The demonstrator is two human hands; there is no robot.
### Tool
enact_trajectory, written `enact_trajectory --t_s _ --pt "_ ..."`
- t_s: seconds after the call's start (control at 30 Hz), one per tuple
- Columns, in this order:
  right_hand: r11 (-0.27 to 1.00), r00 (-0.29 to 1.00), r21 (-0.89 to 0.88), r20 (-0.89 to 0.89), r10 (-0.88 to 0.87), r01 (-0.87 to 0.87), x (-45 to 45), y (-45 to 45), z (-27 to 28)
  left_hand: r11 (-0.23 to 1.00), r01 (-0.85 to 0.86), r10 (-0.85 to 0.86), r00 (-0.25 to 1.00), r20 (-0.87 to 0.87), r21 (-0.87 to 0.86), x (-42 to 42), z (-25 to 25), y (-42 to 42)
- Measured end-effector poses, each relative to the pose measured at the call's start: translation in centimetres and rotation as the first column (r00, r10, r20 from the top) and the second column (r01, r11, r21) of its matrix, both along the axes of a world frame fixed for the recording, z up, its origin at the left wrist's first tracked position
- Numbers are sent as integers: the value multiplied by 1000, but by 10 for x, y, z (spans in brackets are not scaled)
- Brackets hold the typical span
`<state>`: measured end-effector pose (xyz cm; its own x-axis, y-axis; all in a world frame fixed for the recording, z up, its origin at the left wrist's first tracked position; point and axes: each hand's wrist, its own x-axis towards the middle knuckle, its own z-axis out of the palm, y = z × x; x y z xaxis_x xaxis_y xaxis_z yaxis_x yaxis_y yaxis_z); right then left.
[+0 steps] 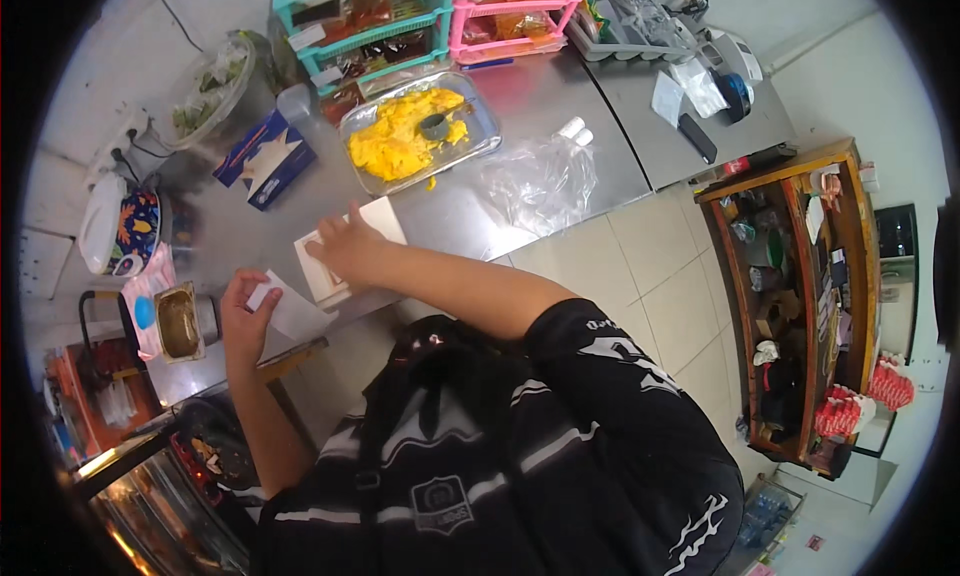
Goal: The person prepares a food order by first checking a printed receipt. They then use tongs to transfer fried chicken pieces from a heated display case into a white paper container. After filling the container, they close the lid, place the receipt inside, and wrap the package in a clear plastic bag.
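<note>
Between the thumb and fingers of my left hand [251,306] is a thin white sheet [296,309], probably paper, that hangs over the front edge of the steel table. My right hand [346,249] lies on a cream-coloured rectangular box or mould [382,219] just right of the sheet. Its visible fingers are spread, and the hand covers the middle of the box, so the inside is mostly hidden. Behind the box, a metal tray [491,129] holds a yellow mash [390,129] with a small grey cup or scoop [433,126] in it.
A blue tissue box [281,159] stands back left. Clear plastic bags [540,182] lie right of the tray. Teal baskets [367,32] and pink baskets [514,20] with packets rise behind. A metal container [180,321] sits at left; a phone [697,138] lies far right. Wooden shelves [787,306] stand right.
</note>
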<state>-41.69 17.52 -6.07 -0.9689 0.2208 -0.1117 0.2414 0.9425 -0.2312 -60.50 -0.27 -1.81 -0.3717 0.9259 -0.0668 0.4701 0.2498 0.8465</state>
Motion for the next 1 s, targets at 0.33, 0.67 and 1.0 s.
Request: enact_trajectory --t_s 0.33,0.67,1.0 --pt "854 994 -510 54 -90 105 291 112 148 895 -26 -359 553 -752 -446 79 -23 62" --pt "874 863 227 181 -471 429 490 376 10 793 130 -502 692 -519 -595 125 -49 117" --pt "769 751 -67 -180 -636 636 556 407 18 716 468 -619 768 -161 -519 301 162 272"
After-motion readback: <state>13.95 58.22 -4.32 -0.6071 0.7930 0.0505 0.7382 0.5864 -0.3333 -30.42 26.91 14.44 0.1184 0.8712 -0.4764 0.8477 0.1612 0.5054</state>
